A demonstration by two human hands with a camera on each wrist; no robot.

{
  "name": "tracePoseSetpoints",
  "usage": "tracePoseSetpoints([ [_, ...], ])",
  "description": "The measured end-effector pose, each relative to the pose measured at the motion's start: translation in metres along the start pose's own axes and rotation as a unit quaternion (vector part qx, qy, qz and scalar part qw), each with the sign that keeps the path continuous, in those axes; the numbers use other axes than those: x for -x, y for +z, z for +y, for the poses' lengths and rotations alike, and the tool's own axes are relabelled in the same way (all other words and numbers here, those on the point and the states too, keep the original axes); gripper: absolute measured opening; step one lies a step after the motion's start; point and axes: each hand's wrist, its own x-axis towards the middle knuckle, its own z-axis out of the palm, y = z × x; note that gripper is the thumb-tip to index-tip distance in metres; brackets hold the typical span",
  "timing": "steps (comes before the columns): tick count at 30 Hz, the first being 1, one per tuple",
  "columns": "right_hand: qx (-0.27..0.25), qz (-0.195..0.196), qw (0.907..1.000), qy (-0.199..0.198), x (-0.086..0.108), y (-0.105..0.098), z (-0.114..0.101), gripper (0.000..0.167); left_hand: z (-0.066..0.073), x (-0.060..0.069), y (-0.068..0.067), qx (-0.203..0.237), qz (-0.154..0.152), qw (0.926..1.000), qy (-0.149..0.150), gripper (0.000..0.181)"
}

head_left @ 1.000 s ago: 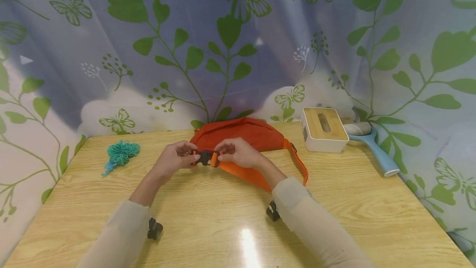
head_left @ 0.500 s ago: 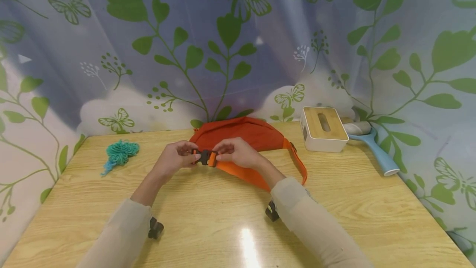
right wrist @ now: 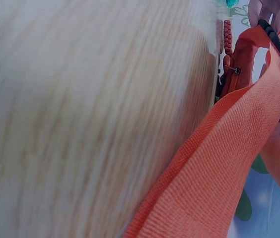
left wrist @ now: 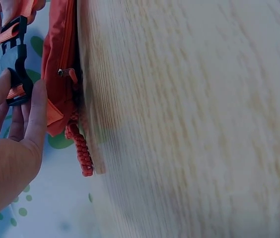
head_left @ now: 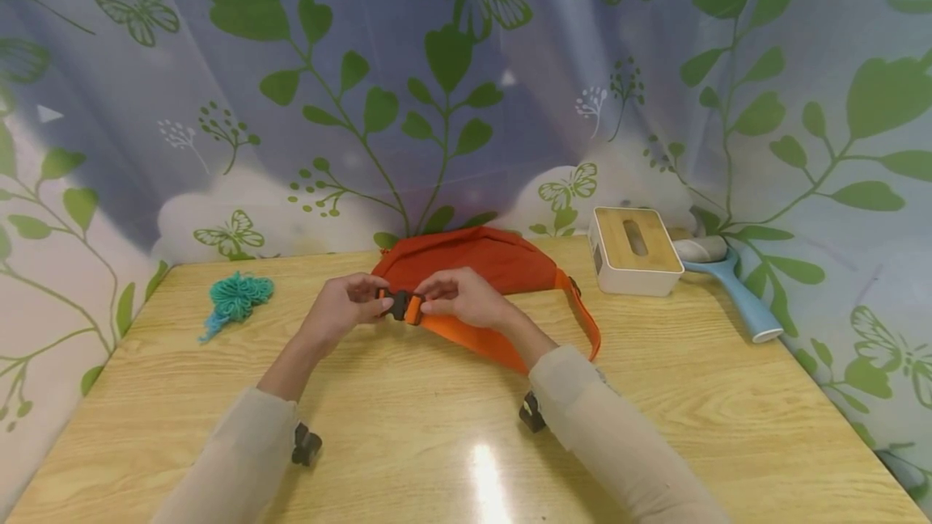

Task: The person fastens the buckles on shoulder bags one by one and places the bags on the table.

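While both hands meet near the middle of the head view, the buckle spans the gap between them. The left hand pinches its left end between thumb and fingers; the right hand pinches the right end, where the strap threads through. Held by its ends, the buckle probably stays in line, with its middle free of fingers. In the left wrist view the halves look at least partly joined; whether they are fully locked I cannot tell.

Just behind the hands, at centre, lies the bag, its strap running lower right under the right forearm, which hides part of it. This slack likely lets the buckle reach the left hand without dragging the bag.

Left of centre sits yarn; right of centre, a box partly covers a roller. Both seem well apart from the work. The curtain closes off the table's far edge.
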Motion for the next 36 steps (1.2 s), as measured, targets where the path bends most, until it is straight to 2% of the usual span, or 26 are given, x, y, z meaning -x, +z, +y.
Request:
tracePoseSetpoints([
  [9, 0.007, 0.009, 0.9999, -0.005, -0.0002, 0.0021, -0.002, 0.024, 0.0028, 0.001, 0.0001, -0.013, 0.009, 0.9999, 0.004, 0.042],
  [23, 0.009, 0.01, 0.9999, -0.007, -0.0017, 0.003, -0.0025, 0.024, 0.0017, 0.001, 0.0004, -0.066, 0.027, 0.9974, 0.014, 0.038],
  [36, 0.013, 0.011, 0.9998, -0.009, -0.0024, 0.0049, -0.0044, 0.023, 0.0015, 0.0016, -0.0009, -0.059, 0.026, 0.9978, 0.016, 0.036],
])
